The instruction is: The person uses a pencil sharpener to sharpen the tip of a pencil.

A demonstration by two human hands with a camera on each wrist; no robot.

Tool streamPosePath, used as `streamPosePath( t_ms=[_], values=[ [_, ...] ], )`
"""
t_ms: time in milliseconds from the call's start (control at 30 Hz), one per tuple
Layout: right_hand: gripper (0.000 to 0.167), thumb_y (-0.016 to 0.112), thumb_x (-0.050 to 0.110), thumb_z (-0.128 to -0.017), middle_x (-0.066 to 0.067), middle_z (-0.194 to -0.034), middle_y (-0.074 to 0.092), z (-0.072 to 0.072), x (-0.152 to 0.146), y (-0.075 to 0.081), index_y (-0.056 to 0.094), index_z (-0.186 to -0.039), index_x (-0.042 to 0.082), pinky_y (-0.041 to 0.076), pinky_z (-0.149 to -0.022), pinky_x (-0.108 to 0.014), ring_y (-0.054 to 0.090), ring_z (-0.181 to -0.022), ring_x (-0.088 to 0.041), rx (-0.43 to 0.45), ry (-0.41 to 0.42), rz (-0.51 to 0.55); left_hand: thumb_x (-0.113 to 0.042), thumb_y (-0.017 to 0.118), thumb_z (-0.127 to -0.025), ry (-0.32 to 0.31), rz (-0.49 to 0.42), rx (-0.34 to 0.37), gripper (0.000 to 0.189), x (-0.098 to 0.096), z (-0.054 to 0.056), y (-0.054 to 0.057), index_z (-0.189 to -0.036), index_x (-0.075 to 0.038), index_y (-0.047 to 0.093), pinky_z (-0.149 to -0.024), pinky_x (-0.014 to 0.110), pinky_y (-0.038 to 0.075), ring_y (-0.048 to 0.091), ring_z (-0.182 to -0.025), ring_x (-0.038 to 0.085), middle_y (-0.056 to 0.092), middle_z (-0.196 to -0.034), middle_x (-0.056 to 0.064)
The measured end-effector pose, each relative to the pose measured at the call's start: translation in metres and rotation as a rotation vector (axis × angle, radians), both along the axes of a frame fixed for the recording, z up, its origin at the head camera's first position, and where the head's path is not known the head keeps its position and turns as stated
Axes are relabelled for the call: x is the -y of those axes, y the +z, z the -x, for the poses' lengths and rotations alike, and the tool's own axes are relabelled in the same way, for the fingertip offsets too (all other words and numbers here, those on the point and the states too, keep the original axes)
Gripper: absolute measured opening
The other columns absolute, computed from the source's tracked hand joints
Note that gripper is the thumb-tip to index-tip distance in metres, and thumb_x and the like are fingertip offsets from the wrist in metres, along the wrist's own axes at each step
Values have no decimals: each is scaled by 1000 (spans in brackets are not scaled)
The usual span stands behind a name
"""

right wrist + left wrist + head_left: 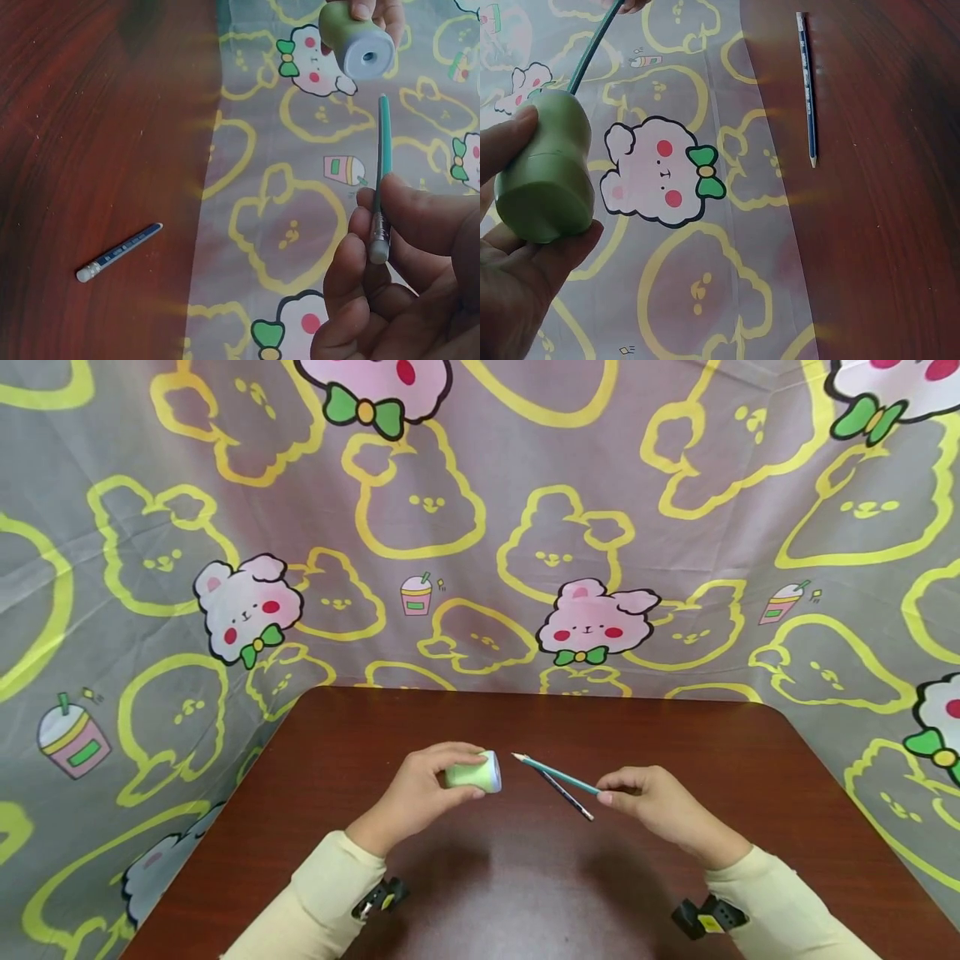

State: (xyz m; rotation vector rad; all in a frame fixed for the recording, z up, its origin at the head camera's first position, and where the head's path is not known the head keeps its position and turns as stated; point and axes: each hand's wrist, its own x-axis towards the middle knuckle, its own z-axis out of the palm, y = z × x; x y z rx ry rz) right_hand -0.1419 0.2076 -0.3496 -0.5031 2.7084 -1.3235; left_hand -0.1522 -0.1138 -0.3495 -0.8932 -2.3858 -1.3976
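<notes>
My left hand (420,793) grips a light green pencil sharpener (472,772) between thumb and fingers, raised over the table. A round hole shows in the pale end face of the sharpener (366,57) in the right wrist view; that end faces my right hand (663,802). Near its eraser end, my right hand pinches a teal pencil (558,774). The teal pencil's sharpened tip points at the sharpener, with a small gap between them in the head view. Below it, a dark blue patterned pencil (567,797) lies on the table, its eraser end toward me.
A dark reddish-brown table (420,718) spreads under both hands. Behind it and along its sides hangs a grey cloth (465,460) printed with yellow outlines and rabbit faces. Each wrist wears a dark strap (708,917) over a cream sleeve (780,893).
</notes>
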Motion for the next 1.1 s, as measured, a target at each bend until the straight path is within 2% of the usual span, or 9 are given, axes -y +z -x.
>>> streamPosePath(
  t_ms=[233, 500, 667, 933, 1100],
  values=[
    [24, 70, 19, -88, -7, -99, 69, 1, 2, -5, 71, -103, 0, 48, -70, -31, 57, -88, -16, 52, -67, 18, -5, 85, -69, 15, 17, -26, 38, 1, -1, -2, -105, -3, 73, -82, 27, 52, 64, -103, 25, 69, -110, 9],
    [26, 71, 19, -87, -8, -102, 68, 2, 4, -8, 70, -106, 1, 47, -74, -34, 57, -93, -21, 108, -153, 49, 2, 83, -68, 11, 37, -86, 38, 1, -1, -7, -104, -4, 73, -84, 28, 51, 64, -101, 24, 70, -108, 8],
    [28, 71, 19, -87, -10, -104, 68, 3, 3, -13, 69, -107, -1, 46, -76, -34, 57, -97, -23, 95, -190, 59, 4, 81, -67, 6, 54, -102, 40, 1, -1, -9, -105, -5, 72, -83, 29, 51, 64, -101, 22, 68, -108, 7],
    [32, 71, 22, -87, -11, -104, 69, 8, 0, -20, 69, -108, -2, 46, -77, -35, 58, -102, -25, 109, -258, 77, 4, 81, -68, 4, 66, -94, 41, 1, -2, -10, -106, -5, 72, -82, 29, 51, 63, -99, 22, 67, -109, 7],
    [32, 72, 22, -86, -10, -102, 69, 10, 0, -26, 70, -107, -2, 46, -75, -33, 58, -100, -24, 110, -293, 75, 3, 80, -69, 9, 93, -80, 41, 1, -3, -11, -108, -6, 71, -80, 29, 51, 62, -98, 23, 65, -110, 7]
  ],
)
